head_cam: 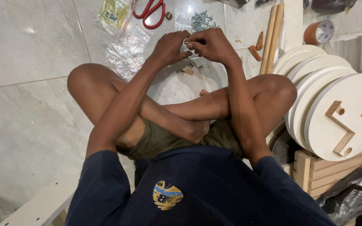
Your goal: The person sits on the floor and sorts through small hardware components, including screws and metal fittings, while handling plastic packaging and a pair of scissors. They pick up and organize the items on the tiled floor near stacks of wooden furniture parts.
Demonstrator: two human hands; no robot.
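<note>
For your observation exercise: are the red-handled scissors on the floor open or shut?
Cannot tell: only the red loop handles of the scissors, lying close together, show; the blades are cut off by the picture's top edge.

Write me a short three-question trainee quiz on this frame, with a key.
1. True or false: the left hand and the right hand meet over a small pale item pinched between the fingertips.
2. Which thing lies on the floor just beyond the hands? A) red-handled scissors B) a hammer C) a paintbrush
3. Fill in: the round white wooden discs are stacked leaning on the person's ___ side.

Key
1. True; what the item is cannot be told.
2. A; a pile of screws lies beside them.
3. Right; the front disc carries wooden strips with holes.
</note>
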